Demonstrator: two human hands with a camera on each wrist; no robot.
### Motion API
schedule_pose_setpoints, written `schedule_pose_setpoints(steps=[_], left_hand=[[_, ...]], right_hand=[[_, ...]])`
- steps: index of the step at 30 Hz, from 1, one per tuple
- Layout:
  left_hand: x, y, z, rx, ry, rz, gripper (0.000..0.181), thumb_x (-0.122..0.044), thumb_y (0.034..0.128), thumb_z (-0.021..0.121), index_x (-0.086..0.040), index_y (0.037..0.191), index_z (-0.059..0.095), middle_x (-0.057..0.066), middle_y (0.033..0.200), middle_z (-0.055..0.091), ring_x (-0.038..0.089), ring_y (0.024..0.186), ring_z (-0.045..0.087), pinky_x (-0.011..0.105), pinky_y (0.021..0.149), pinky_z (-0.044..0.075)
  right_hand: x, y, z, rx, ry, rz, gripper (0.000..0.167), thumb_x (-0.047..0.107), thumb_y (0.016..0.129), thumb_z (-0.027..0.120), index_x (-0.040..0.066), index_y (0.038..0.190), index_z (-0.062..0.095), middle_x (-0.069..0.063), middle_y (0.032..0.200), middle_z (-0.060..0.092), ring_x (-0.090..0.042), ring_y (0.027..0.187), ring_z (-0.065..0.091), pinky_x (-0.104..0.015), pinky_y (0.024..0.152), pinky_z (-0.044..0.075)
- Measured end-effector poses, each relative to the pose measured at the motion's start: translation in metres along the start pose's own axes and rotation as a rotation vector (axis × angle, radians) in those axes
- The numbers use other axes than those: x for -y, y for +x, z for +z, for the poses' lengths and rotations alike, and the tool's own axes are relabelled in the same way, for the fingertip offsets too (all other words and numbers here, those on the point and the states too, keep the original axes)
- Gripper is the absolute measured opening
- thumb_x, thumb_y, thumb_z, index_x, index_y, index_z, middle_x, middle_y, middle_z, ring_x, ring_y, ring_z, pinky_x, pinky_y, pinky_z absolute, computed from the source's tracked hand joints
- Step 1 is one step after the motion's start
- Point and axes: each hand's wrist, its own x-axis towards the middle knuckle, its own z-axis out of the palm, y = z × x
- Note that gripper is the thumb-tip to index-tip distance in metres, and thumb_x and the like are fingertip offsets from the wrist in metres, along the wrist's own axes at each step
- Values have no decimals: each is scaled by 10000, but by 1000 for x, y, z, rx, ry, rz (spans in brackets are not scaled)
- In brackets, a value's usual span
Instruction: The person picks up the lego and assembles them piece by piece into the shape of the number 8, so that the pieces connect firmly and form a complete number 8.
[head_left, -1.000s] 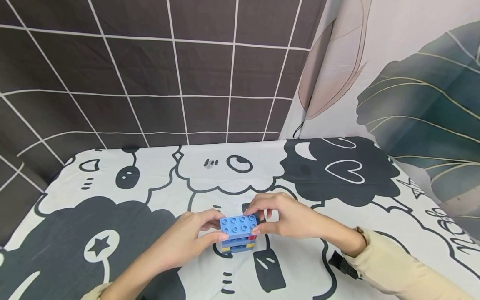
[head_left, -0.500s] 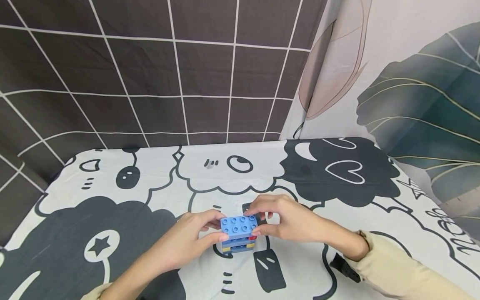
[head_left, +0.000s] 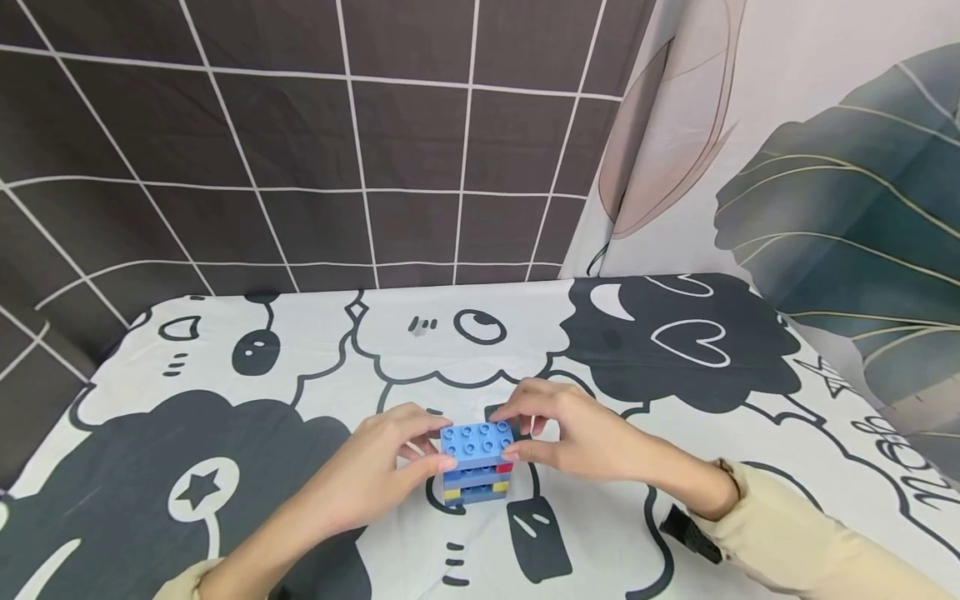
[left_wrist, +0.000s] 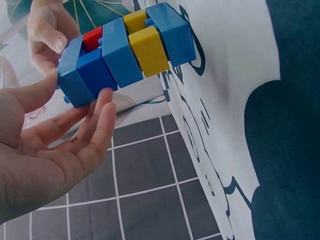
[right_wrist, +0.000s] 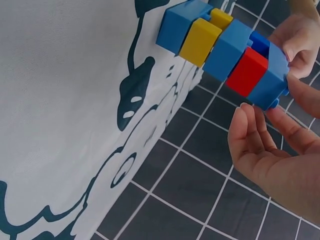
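Note:
In the head view a stack of toy building bricks stands near the front middle of the patterned cloth, topped by a light blue eight-stud brick [head_left: 474, 442]. Under that top brick sit a red brick [right_wrist: 247, 71] and a darker blue brick [left_wrist: 96, 73]. A middle blue brick [left_wrist: 120, 55] comes below, then two yellow bricks [left_wrist: 150, 51] on the bottom blue brick [left_wrist: 172, 35]. My left hand [head_left: 386, 450] pinches the top brick's left end between thumb and fingers. My right hand [head_left: 577, 429] pinches its right end likewise.
A white cloth [head_left: 322, 400] with black cartoon drawings covers the table. Behind it hangs a dark gridded curtain [head_left: 300, 142]; a leaf-patterned curtain [head_left: 840, 192] is at the right. A black strap [head_left: 690, 533] shows by the right sleeve.
The stack's top has shifted slightly up in the head view, and more of its front shows. Both hands moved slightly with it, keeping their pinch on the top brick.

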Motion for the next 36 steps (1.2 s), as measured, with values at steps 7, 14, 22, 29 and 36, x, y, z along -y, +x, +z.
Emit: schedule_pose_setpoints(steps=[7, 14, 22, 29, 36], left_hand=[[-2, 4, -1, -64, -5, -72, 382, -188, 816, 691, -7, 1140, 601, 28, 977, 626, 119, 810, 612, 271, 724, 522], [-4, 9, -2, -147, -77, -175, 352, -103, 832, 664, -12, 1164, 586, 78, 1022, 641, 189, 901, 633, 318, 799, 509], [-1, 15, -2, -121, -129, -298, 461, -138, 878, 613, -16, 1296, 462, 113, 1225, 543, 257, 1064, 574, 397, 865, 472], [7, 25, 1, -44, -170, -355, 510, -122, 914, 548, 6, 1361, 339, 133, 1229, 520, 280, 1155, 503, 430, 938, 414], [15, 31, 6, 17, -206, -355, 503, -116, 941, 488, 46, 1374, 289, 188, 1257, 499, 311, 1174, 478, 459, 973, 367]], right_hand=[[-3, 2, 1, -60, 27, 23, 277, 65, 774, 719, 0, 1033, 644, 16, 851, 608, -86, 754, 552, -230, 695, 512], [-4, 5, -1, -82, 87, 110, 235, -4, 799, 669, -30, 1029, 630, -61, 931, 649, -122, 803, 600, -232, 751, 516], [-8, 10, -4, -4, 191, 168, 302, -46, 835, 594, -107, 1128, 555, -147, 1024, 634, -204, 911, 622, -246, 794, 504], [-21, 14, -1, 57, 275, 229, 415, -42, 852, 563, -164, 1227, 437, -226, 1121, 578, -294, 999, 595, -251, 820, 493], [-32, 17, 7, 107, 191, 315, 492, 49, 874, 578, -129, 1294, 392, -203, 1172, 562, -260, 1046, 569, -296, 870, 472]])
